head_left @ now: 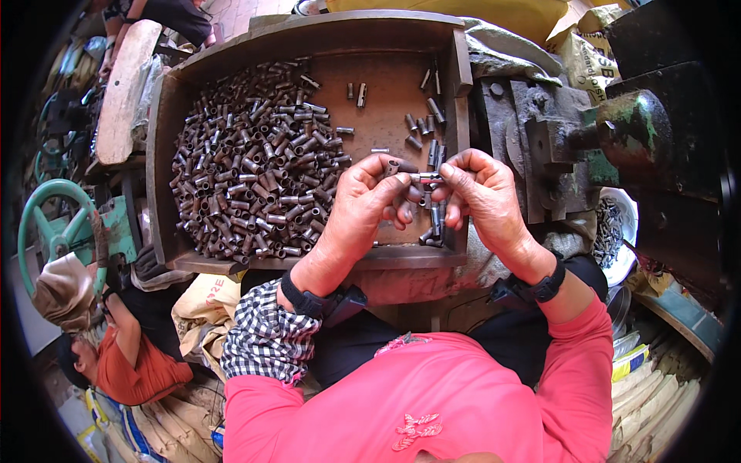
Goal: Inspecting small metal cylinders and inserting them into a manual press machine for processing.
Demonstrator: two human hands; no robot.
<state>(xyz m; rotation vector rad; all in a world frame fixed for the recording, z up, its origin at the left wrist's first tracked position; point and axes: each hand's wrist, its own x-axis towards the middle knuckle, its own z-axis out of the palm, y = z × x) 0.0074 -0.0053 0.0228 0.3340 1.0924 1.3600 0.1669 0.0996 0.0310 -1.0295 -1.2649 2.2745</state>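
Note:
Over the right part of a wooden tray (309, 36), both my hands meet at a small shiny metal tube (426, 177). My left hand (363, 197) pinches its left end between thumb and fingers. A second short brown tube (393, 167) rests against the left fingers. My right hand (494, 197) is closed on the other end with thumb and forefinger. Below the hands, several slim metal tubes (435, 220) lie along the tray's right wall. A large heap of short dark metal tubes (258, 166) fills the tray's left side.
A greasy machine (556, 147) stands right of the tray. Beyond it sits a white basin (629, 239) of small metal parts. At left are a green handwheel (58, 224), a wooden board (127, 92) and a person in an orange shirt (147, 355). Sacks (204, 312) lie around.

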